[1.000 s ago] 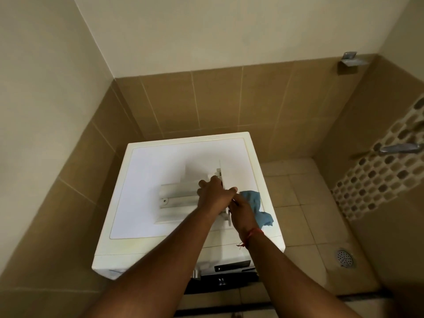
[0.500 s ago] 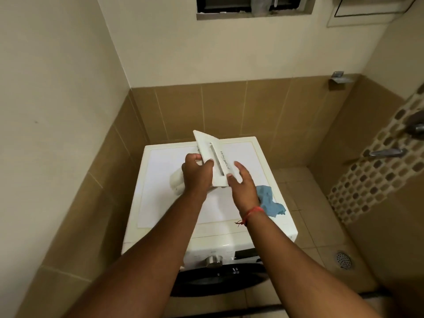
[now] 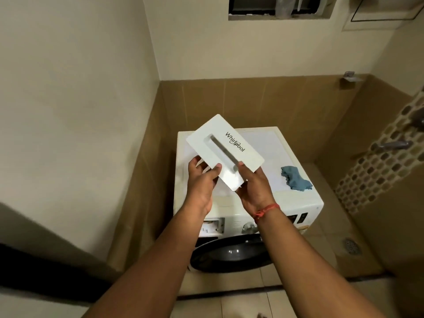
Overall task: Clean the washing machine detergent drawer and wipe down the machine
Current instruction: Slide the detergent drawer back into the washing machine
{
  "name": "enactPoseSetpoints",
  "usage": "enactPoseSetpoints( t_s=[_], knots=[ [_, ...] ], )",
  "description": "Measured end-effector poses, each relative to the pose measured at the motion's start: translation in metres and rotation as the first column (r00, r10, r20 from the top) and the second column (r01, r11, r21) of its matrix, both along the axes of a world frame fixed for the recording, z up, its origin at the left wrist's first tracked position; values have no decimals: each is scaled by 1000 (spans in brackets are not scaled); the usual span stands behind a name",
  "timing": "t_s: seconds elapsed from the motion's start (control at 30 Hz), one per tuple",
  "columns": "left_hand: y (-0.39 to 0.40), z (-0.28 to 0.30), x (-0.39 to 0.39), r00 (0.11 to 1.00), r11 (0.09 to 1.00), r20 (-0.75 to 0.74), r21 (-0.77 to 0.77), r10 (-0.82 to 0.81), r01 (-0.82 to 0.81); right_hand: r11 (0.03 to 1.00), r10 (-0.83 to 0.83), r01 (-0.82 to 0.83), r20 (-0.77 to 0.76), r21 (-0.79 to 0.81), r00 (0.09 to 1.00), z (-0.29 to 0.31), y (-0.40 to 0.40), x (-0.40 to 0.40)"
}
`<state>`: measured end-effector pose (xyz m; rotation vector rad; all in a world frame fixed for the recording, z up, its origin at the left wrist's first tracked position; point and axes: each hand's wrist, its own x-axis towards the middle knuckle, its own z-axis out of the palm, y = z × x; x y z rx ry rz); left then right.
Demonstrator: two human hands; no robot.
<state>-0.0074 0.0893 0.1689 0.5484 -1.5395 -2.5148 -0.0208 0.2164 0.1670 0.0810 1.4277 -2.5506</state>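
The drawer [image 3: 224,152] is out of the washing machine [image 3: 298,198] and held up in the air above the machine's top. Its flat white front faces up. It has a long handle slot down the middle and the word "Whirlpool" beside the slot. The front is tilted, with one corner pointing up and away from the person.

Both hands hold it. The left hand [image 3: 202,180] grips the near left edge of the drawer, with the thumb on the white front and the fingers curled behind it. The right hand [image 3: 254,187] holds the near right edge, with the thumb lying on the front close to the end of the slot and the fingers underneath. A red thread [image 3: 267,210] is tied around the right wrist.

On top of the washing machine, to the right of the drawer, lies a crumpled blue cloth [image 3: 294,177]. No hand touches it.

On the front of the washing machine, below the left hand, is the open hole [image 3: 212,227] where a drawer fits. Right of the hole is a round knob [image 3: 249,227]. Under them is the dark round door [image 3: 229,252].

The washing machine stands in a corner with brown tiles. On the floor to the right of it is a round drain [image 3: 351,245].
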Motion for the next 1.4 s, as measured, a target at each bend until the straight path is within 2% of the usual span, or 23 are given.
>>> enactPoseSetpoints(
  t_s=[0.07,0.17,0.27,0.37,0.43,0.6,0.77,0.9,1.0,1.13,1.4],
  knots=[
    [-11,-6,27,999,999,-3,-1,-47,47,1000,23,-23,-33,5,999,2,6,15],
    [-27,-13,64,992,987,43,118,-118,112,996,47,-43,-45,81,998,3,17,37],
    [-43,-24,93,991,980,127,191,27,-51,987,70,-64,-40,148,997,-6,25,55],
    [-51,-32,115,958,970,198,87,207,-228,980,101,-94,-34,173,994,-18,29,70],
    [-50,-30,123,960,984,216,-32,179,-177,979,134,-127,-30,160,991,-26,31,79],
    [-30,-22,142,958,983,283,-185,50,4,947,216,-203,-25,249,976,-48,39,103],
    [-6,-34,178,923,980,357,-179,145,-84,925,280,-286,61,250,958,-56,54,131],
    [7,-56,207,910,969,373,-225,179,-99,850,286,-295,88,437,954,-73,62,161],
    [13,-80,228,869,964,445,-240,217,-118,865,260,-288,123,410,958,-98,65,189],
    [16,-112,256,798,975,569,-199,198,-99,862,219,-295,222,412,950,-127,67,219],
    [12,-143,257,746,981,648,-188,152,-37,816,219,-350,314,460,924,-157,64,224]
  ],
)
